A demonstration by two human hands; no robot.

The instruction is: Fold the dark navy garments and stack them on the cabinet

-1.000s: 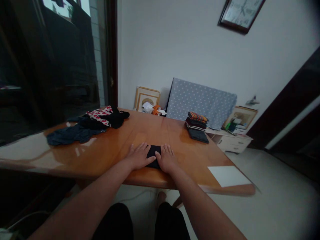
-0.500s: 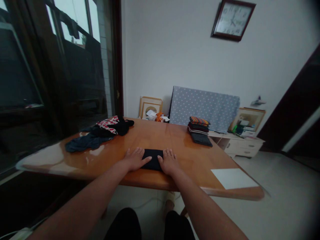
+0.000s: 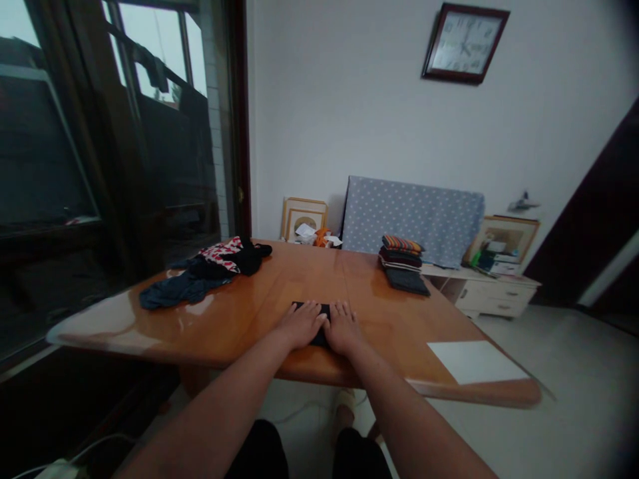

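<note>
As the folded black fabric rectangle (image 3: 320,339) is partly hidden beneath the extended, ungrasping fingers of left hand (image 3: 301,326) and right hand (image 3: 343,328), pressure is best applied evenly.

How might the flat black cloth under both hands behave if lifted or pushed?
Being fabric, the flat black cloth would probably sag if lifted by one edge. Looking small, it is likely light. The glossy brown wooden table beneath may let it slide.

A folded black fabric piece (image 3: 320,338) lies flat near the front edge of the glossy orange-brown wooden table (image 3: 304,273), mostly hidden from view.
</note>
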